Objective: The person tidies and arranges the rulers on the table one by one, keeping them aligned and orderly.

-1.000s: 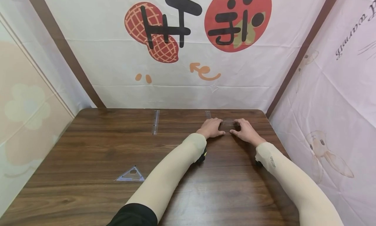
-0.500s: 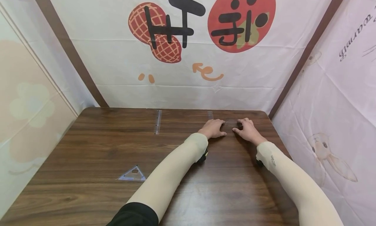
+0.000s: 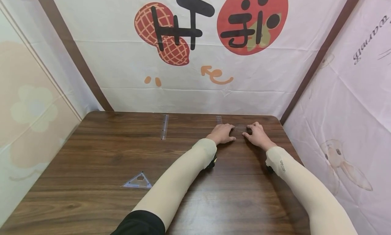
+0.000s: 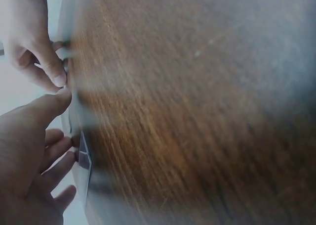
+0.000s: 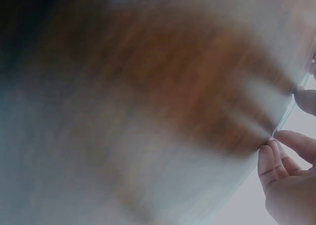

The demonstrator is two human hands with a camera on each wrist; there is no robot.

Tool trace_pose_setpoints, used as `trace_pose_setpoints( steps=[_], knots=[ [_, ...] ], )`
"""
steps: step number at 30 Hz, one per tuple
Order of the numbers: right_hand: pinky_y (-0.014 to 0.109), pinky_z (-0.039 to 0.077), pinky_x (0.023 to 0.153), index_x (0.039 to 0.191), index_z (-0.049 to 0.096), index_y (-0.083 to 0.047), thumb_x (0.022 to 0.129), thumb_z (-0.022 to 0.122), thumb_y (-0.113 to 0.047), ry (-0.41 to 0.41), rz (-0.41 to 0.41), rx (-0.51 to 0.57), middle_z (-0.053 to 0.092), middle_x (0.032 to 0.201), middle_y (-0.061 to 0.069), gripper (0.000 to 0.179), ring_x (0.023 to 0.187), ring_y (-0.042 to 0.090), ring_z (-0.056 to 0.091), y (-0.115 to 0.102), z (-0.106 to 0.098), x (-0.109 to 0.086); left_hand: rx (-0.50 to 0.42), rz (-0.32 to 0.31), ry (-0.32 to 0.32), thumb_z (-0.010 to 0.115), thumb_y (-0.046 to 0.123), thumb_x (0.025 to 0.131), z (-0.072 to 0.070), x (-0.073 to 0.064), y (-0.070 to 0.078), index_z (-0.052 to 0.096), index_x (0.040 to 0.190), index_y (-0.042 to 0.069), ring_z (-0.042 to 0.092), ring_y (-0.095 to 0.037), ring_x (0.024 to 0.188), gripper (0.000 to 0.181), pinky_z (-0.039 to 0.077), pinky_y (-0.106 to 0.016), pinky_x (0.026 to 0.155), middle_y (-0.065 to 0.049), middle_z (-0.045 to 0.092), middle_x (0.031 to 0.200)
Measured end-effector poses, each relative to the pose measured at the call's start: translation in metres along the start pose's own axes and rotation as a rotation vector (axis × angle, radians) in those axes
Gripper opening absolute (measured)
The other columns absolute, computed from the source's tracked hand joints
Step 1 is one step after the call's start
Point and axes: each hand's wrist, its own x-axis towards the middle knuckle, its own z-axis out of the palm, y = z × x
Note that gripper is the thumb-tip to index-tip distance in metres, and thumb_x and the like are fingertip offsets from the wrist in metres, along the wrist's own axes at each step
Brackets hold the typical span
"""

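1. Left hand (image 3: 222, 133): thumb and fingers parted, fingertips at the near-left end of a clear piece (image 3: 240, 128).
2. Right hand (image 3: 258, 136): thumb and fingers likewise apart, at the piece's right end.
3. Piece lies between my hands, toward the table's (image 3: 91, 153) far edge; outline faint.
4. Short ruler (image 3: 219, 119) just beyond my left hand; long ruler (image 3: 165, 127) farther left.
5. Triangle (image 3: 137, 182) beside my left sleeve.

Is appearing as a thin, clear plastic piece (image 3: 240, 128); is lying flat on the table (image 3: 100, 153), towards its far right corner; is sitting between the left hand (image 3: 221, 133) and the right hand (image 3: 258, 136); is showing only a faint, hard-to-read outline.
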Motion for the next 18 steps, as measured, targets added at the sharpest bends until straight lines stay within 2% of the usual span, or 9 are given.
trace_pose_setpoints(
  steps=[8,18],
  knots=[
    [0.063,0.043,0.111,0.146,0.058,0.009,0.109,0.066,-0.025,0.026,-0.001,-0.014,0.049,0.143,0.030,0.051,0.136,0.049,0.044,-0.0015,0.0017,0.0007,0.003,-0.029,0.017,0.064,0.044,0.109,0.0003,0.0023,0.0017,0.047,0.163,0.019,0.048,-0.022,0.149,0.062,0.033,-0.043,0.125,-0.002,0.052,0.162],
    [0.058,0.049,0.105,0.137,0.067,0.005,0.107,0.070,-0.018,0.051,-0.013,-0.015,0.056,0.134,0.026,0.038,0.125,0.044,0.055,0.0015,0.0011,0.0004,0.046,-0.023,0.047,0.065,0.044,0.108,0.0034,0.0066,0.0037,0.051,0.160,0.017,0.051,-0.024,0.145,0.061,0.038,-0.042,0.120,-0.005,0.054,0.159]
  ],
)
